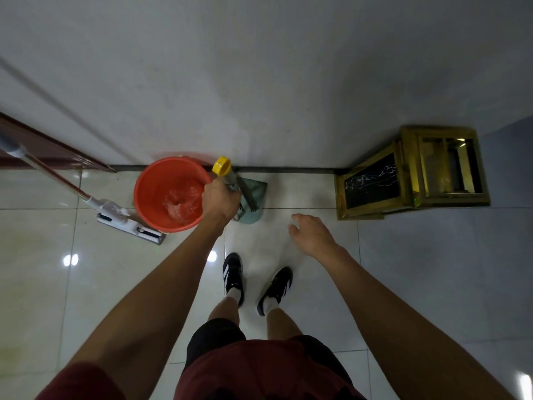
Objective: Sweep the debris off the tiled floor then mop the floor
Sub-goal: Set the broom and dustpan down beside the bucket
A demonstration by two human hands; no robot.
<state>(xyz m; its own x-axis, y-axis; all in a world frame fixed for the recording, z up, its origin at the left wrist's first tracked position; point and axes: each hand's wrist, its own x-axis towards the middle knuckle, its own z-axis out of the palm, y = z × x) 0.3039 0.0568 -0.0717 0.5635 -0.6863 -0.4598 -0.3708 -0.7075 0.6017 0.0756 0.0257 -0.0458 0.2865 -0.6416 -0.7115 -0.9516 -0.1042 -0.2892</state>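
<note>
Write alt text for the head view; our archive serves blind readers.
A person's left hand grips a yellow-capped handle above a green dustpan, beside a round red plastic bucket at the wall. The right hand hangs open. A white flat mop lies left, a gold-framed bin right.

We see a plain pale wall meeting a glossy tiled floor along a dark baseboard strip. At far left stands a dark red door frame; at right, a gold-framed bin against the wall. Light spots glint on the near tiles.
</note>
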